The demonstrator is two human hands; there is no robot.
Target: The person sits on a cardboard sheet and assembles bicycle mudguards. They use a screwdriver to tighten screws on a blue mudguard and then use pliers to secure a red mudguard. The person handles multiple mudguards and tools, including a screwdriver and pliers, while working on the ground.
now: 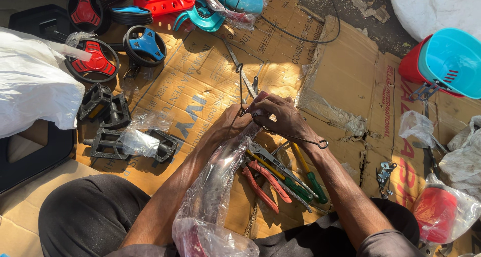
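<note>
We hold the wrapped mudguard [216,182] with its long axis running from our lap up to both hands, left hand [231,121] gripping its far end and right hand [280,115] just beside, fingers closed on a wire stay [295,138].

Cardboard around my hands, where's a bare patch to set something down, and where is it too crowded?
Most bare cardboard lies right of the right hand, bordered by the teal basket and crumpled plastic film. A smaller patch sits beyond the left hand, between the black pedals and the metal stays. Crowded: the pliers and screwdrivers below the hands, and the wheels top left.
</note>
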